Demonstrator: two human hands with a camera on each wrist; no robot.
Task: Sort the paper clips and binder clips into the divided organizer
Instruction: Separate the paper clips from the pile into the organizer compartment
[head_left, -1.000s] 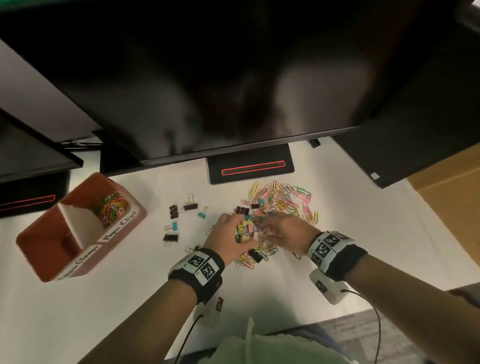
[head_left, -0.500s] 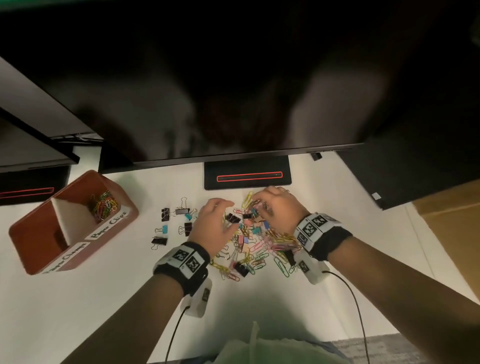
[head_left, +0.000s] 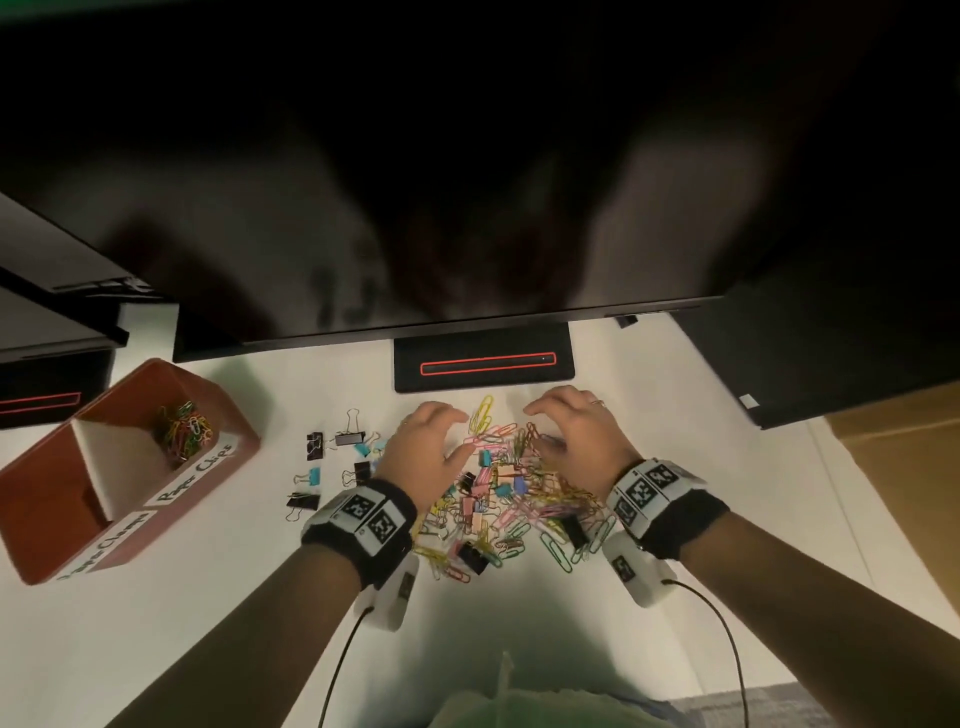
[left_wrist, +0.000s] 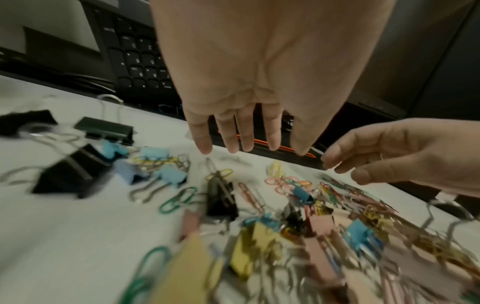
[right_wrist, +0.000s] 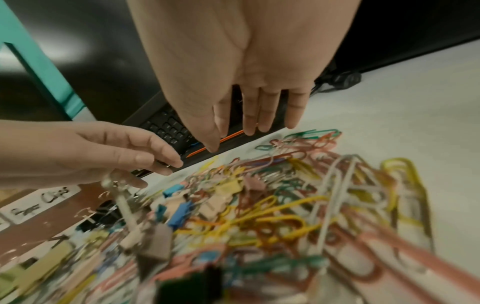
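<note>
A mixed pile (head_left: 511, 499) of clips lies on the white desk (head_left: 156, 623), in front of the monitor base (head_left: 484, 364). It holds many thin wire paper clips in yellow, pink, green and red, tangled together, and between them small binder clips in pink, yellow, blue and black with silver wire handles. Left of the pile some binder clips (head_left: 332, 467) lie apart from each other, mostly black, a few light blue.

The left hand (head_left: 426, 457) is over the left edge of the pile, palm down, fingers straight and a little spread; it holds nothing. The right hand (head_left: 576, 441) is over the right edge of the pile, fingers loosely bent and pointing down; it also holds nothing. The two hands are apart, with clips between them.

The red-brown organizer (head_left: 31, 499) stands at the far left of the desk. Its far compartment, labelled "Paper Clips", has a small heap of coloured paper clips (head_left: 184, 431). The near compartment's inside is in shadow, and I cannot tell what is in it.
</note>
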